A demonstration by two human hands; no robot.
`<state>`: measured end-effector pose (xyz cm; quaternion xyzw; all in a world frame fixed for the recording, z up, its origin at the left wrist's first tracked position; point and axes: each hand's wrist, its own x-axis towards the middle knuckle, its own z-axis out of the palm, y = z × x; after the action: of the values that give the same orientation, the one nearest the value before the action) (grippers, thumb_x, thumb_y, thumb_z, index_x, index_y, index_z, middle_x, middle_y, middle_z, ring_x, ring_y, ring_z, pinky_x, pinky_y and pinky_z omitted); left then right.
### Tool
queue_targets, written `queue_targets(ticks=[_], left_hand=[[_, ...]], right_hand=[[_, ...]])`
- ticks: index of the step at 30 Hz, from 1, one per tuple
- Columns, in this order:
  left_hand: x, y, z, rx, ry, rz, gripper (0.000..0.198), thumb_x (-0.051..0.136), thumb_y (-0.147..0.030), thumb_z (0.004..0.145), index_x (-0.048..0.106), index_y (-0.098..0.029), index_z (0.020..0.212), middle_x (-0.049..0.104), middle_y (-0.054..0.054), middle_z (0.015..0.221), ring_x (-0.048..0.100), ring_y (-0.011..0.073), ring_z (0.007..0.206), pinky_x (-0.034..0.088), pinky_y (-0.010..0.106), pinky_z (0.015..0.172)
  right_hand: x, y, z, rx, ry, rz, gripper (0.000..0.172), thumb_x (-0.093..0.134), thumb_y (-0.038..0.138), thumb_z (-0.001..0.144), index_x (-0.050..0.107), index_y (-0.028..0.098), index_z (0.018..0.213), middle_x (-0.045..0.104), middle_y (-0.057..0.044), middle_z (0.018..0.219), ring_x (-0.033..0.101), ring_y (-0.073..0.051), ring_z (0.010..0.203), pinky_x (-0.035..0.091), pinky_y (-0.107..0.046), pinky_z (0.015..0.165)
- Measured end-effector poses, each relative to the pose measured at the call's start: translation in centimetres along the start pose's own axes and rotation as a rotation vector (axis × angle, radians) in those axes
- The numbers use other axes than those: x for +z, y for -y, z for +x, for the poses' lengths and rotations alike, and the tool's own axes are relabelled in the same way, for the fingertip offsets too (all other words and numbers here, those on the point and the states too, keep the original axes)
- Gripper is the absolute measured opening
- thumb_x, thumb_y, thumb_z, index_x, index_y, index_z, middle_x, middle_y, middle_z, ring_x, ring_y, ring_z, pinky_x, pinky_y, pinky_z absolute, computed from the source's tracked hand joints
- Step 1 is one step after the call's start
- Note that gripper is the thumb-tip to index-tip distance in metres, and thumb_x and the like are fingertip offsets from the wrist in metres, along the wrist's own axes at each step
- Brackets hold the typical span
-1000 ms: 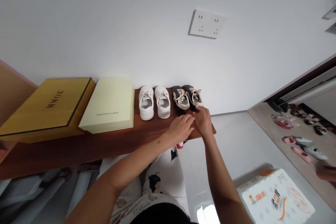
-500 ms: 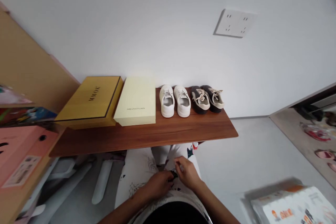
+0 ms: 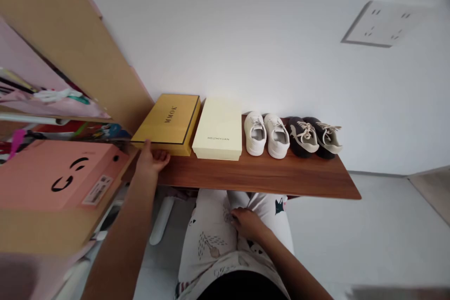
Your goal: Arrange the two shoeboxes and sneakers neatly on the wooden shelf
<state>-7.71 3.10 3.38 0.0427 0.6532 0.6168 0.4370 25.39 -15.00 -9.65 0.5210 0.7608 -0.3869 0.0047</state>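
Note:
My left hand [image 3: 153, 157] is at the front left corner of a yellow shoebox [image 3: 167, 119] marked MMOK. Its thumb presses on the lid's front edge while the fingers curl against the box front. Over my lap, my right hand [image 3: 248, 223] rests with curled fingers; nothing shows in it, though its palm is hidden. Beside the yellow box lies a cream shoebox [image 3: 218, 126] marked MEIZHIYUAN. Farther right stand two white sneakers [image 3: 255, 136], then a pair of black-and-beige shoes [image 3: 304, 138] with cream laces. All sit along the back of a brown wooden board [image 3: 267, 178].
A pink box [image 3: 66, 173] lies on a wooden shelf unit [image 3: 70, 33] at the left, close to my left arm. Behind the board rises a white wall with a socket plate [image 3: 379, 26]. Pale floor [image 3: 379, 229] shows at the right.
My left hand has moved from my lap to the yellow shoebox. My right hand stays over my lap, its fingers now lowered and curled. The view has turned left.

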Motion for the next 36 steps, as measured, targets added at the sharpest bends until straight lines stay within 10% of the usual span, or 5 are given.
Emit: queue_targets(ticks=[6, 13, 19, 27, 36], left_hand=[[0.5, -1.5, 2.2, 0.056, 0.047, 0.073, 0.014, 0.056, -0.029, 0.093, 0.045, -0.021, 0.091, 0.047, -0.004, 0.075, 0.05, 0.0108, 0.071, 0.048, 0.026, 0.065], [0.3, 0.7, 1.2, 1.043, -0.134, 0.566, 0.044, 0.082, -0.028, 0.066, 0.046, -0.019, 0.092, 0.056, 0.003, 0.101, 0.055, 0.0214, 0.102, 0.048, 0.04, 0.095], [-3.0, 3.7, 2.6, 1.479, 0.204, 1.252, 0.009, 0.06, -0.027, 0.085, 0.059, -0.02, 0.09, 0.059, 0.013, 0.1, 0.056, 0.032, 0.103, 0.044, 0.049, 0.094], [-5.4, 6.2, 3.4, 1.669, 0.345, 1.463, 0.019, 0.053, -0.034, 0.091, 0.067, -0.021, 0.092, 0.06, 0.012, 0.089, 0.056, 0.0305, 0.091, 0.045, 0.044, 0.084], [-5.8, 6.8, 3.3, 1.722, 0.391, 1.445, 0.027, 0.05, -0.039, 0.094, 0.069, -0.021, 0.088, 0.063, 0.01, 0.082, 0.06, 0.0289, 0.086, 0.043, 0.041, 0.083]], right_hand=[[-1.1, 1.4, 1.0, -0.015, -0.198, 0.787, 0.025, 0.062, 0.045, 0.086, 0.064, 0.025, 0.101, 0.071, -0.004, 0.092, 0.068, -0.022, 0.087, 0.055, -0.038, 0.084], [-9.5, 8.5, 10.3, 0.121, -0.428, 1.585, 0.035, 0.061, 0.059, 0.085, 0.053, 0.026, 0.094, 0.065, -0.006, 0.095, 0.068, -0.02, 0.099, 0.058, -0.035, 0.084], [-11.0, 13.7, 14.2, 0.394, -0.859, 1.836, 0.032, 0.068, 0.047, 0.082, 0.045, 0.025, 0.086, 0.057, 0.002, 0.079, 0.06, -0.014, 0.077, 0.054, -0.025, 0.065], [-13.6, 13.4, 11.3, 0.263, -1.433, 1.345, 0.042, 0.072, 0.045, 0.081, 0.034, 0.026, 0.076, 0.045, 0.008, 0.07, 0.046, -0.011, 0.064, 0.047, -0.025, 0.066], [-13.3, 15.3, 9.2, -0.01, -1.411, 0.248, 0.026, 0.071, 0.034, 0.081, 0.057, 0.02, 0.098, 0.057, -0.003, 0.089, 0.052, -0.021, 0.087, 0.041, -0.035, 0.082]])
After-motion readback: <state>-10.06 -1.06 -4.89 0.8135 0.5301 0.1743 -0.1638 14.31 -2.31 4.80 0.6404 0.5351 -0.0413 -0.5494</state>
